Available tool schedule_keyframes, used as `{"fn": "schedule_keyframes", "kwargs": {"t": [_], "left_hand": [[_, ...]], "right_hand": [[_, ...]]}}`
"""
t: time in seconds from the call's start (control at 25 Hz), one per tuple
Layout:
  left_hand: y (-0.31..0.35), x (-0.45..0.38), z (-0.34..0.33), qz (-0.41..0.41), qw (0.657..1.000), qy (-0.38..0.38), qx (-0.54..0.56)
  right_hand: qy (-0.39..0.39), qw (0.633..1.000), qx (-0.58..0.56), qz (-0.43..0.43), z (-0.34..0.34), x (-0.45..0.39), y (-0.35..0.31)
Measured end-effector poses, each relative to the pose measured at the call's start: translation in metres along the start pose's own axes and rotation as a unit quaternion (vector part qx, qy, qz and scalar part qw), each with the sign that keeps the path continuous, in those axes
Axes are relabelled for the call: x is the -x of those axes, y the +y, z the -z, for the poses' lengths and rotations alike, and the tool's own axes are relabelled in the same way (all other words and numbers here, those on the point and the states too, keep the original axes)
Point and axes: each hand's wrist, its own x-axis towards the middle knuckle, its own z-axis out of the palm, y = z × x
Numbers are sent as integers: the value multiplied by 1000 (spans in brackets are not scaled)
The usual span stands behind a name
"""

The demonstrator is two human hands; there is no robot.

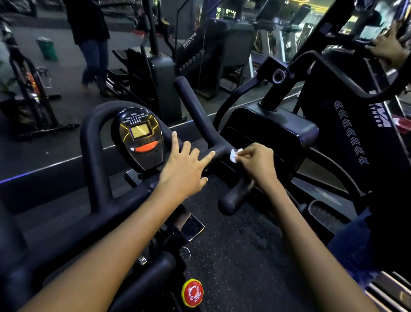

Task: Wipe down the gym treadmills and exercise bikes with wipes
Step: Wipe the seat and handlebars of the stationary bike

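Observation:
A black exercise bike's handlebar (198,113) fills the middle of the view, with an oval console (139,140) that has a yellow screen and an orange button. My right hand (258,160) pinches a small crumpled white wipe (235,155) against the handlebar where the right horn bends. My left hand (186,169) rests on the centre bar beside the console with its fingers spread and straight. A short black grip (235,195) sticks out below my right hand.
A red and yellow stop knob (192,293) sits low on the bike frame. A black stepper machine (345,112) stands close on the right, where a person's hand (387,47) holds its rail. Another person (89,28) stands at the back left near a green bin (47,48).

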Motion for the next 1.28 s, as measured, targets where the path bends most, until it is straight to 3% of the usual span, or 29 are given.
{"fn": "schedule_keyframes", "kwargs": {"t": [0.16, 0.28, 0.4, 0.64, 0.8, 0.96, 1.12, 1.28], "left_hand": [[-2, 0, 0, -4, 1000, 0, 13], [-2, 0, -1, -3, 1000, 0, 15], [-2, 0, -1, -2, 1000, -2, 19], [-2, 2, 0, -2, 1000, -6, 16], [-4, 7, 7, -5, 994, 14, 108], [-12, 31, 13, -21, 977, -30, 212], [-28, 78, 10, -35, 964, -37, 260], [-38, 119, 8, -15, 955, -20, 295]], "right_hand": [[-31, 997, -26, 68, -8, -29, -15], [-58, 993, 53, 93, 6, -26, -1], [-54, 994, 76, 61, 22, -3, 14], [7, 1000, -10, 0, 33, 79, 6], [14, 995, -83, 48, 29, 113, -10], [10, 998, -50, 40, 30, 98, -11], [-30, 981, -42, 188, 28, 115, -13], [20, 991, -49, 126, 32, 101, 2]]}}
